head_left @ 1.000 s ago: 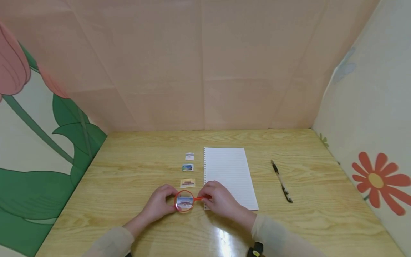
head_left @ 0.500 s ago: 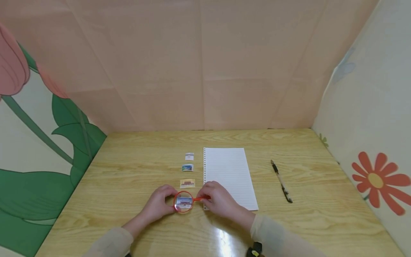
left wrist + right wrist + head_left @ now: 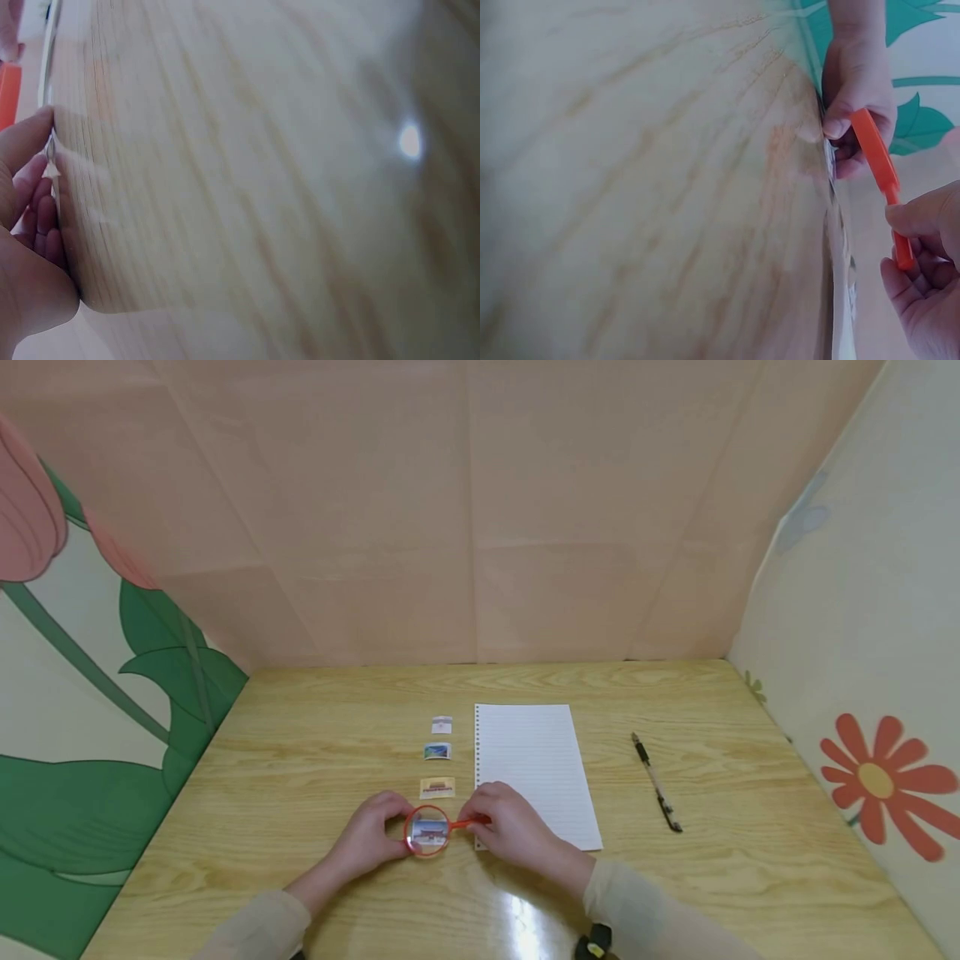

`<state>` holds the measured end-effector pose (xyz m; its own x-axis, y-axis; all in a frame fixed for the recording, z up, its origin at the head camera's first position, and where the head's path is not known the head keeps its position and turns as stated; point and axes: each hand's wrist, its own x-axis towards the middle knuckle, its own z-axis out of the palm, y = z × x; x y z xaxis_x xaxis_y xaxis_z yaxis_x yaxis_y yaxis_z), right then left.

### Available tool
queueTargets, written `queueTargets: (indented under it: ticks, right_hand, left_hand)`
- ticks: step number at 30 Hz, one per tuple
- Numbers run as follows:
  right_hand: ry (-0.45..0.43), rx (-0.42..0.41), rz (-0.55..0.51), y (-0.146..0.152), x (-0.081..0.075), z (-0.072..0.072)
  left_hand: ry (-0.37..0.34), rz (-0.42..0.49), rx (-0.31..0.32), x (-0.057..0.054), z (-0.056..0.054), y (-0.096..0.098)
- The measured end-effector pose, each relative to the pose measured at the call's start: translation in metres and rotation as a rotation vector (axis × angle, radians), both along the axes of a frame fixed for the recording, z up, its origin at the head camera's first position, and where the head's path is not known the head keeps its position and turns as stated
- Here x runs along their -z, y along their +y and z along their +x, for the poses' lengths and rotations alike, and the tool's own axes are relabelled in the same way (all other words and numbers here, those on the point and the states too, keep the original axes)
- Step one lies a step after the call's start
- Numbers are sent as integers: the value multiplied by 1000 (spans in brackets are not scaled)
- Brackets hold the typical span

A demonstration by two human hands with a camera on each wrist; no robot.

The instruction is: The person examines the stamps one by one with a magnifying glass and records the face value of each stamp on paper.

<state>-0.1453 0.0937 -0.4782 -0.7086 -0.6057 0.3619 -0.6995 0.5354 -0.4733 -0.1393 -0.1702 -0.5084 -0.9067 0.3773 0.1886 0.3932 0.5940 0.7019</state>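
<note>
My right hand (image 3: 512, 827) pinches the thin handle of a red magnifying glass (image 3: 405, 832) between thumb and fingers. Its round lens is above a small stamp (image 3: 430, 833) with a picture of a building, which shows through the glass. At the left of the lens my left hand (image 3: 367, 837) holds the stamp at its edges with thumb and fingertips. From the right wrist camera, the red rim (image 3: 874, 150) appears edge-on, raised off the table between both hands. In the left wrist view, the left thumb (image 3: 30, 136) and curled fingers meet at the tabletop.
Behind the lens, a column of three more stamps runs away from me: a yellowish one (image 3: 437, 788), a blue-green one (image 3: 437, 751) and a pale one (image 3: 442, 725). A lined sheet (image 3: 528, 752) lies partly under my right hand. Further right is a black-and-clear pen (image 3: 656, 782).
The magnifying glass has drifted very slightly left over the stamp. Both hands otherwise keep their places, and the sheet, pen and other stamps lie as before.
</note>
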Motion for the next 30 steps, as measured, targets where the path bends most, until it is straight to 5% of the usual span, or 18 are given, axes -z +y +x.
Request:
queueTargets:
  ticks: [6,14,25,30]
  right_hand:
    - [-7,5,-38,11,-4,0]
    - [36,66,-119,60,-1,-9]
    - [85,254,-176,156,3,-16]
    - [98,373,-120,198,0,-13]
  left_hand:
    - [30,6,17,0,-1,-1]
    - [-32,-3,14,-1,-1,-2]
    - [-77,-15,-3,-1,-1,-1]
    - [-84,-14,-8,0,-1,-1]
